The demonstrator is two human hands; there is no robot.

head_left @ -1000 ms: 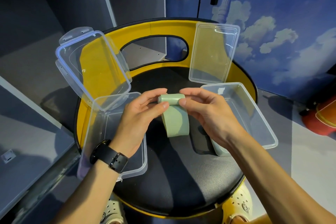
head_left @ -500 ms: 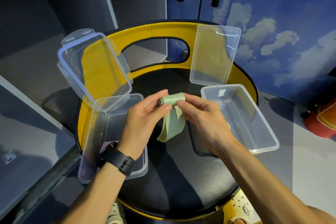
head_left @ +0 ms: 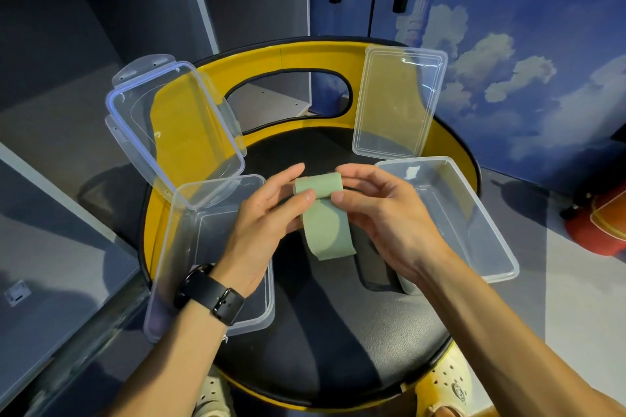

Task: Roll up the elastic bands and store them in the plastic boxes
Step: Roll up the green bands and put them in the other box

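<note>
Both hands held the pale green elastic band above the middle of the round black seat. Left hand pinched the left end of the rolled part between thumb and fingers; right hand pinched the right end the same way. The upper part of the band was wound into a short, flattish roll, and the unrolled tail hung down from it as a wide, smooth, matte strip with a curved lower edge.

Left clear plastic box lay on the seat under the left wrist. It was rectangular with rounded corners; its contents could not be determined, the forearm covering much of it. Its lid, transparent with a bluish seal line and side latches, leaned open against the yellow backrest.

Right clear plastic box lay just beside the right hand, rectangular and thin-walled, with nothing discernible on its visible floor. Its flat lid stood tilted against the backrest.

A dark flat strip lay on the seat below the right hand, partly hidden. The seat cover appeared leathery and finely grained. A black wristwatch sat on the left wrist.
</note>
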